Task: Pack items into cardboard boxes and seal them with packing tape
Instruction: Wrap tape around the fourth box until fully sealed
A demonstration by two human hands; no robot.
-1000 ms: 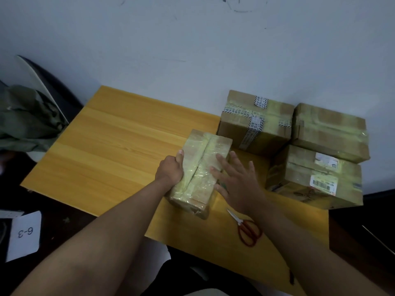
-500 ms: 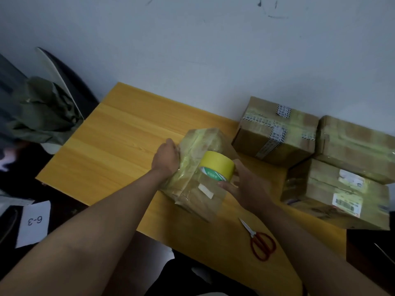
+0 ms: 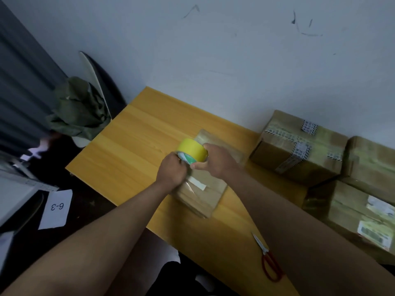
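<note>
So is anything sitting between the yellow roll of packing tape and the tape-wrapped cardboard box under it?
Nothing visible does. Both hands, left hand and right hand, hold the yellow roll of packing tape directly above the tape-wrapped cardboard box. The red-handled scissors lie off to the side, nearer the table's front edge.

A pale grey-white wall point(image 3: 213, 50) with dark scuff marks at one o'clock backs the yellow wood-grain surface point(image 3: 132, 146). At nine o'clock, grey curtain folds point(image 3: 21, 92), an olive-green cloth point(image 3: 79, 110) and a dark floor point(image 3: 85, 201) with a paper slip point(image 3: 56, 209) marked "6-3".
</note>
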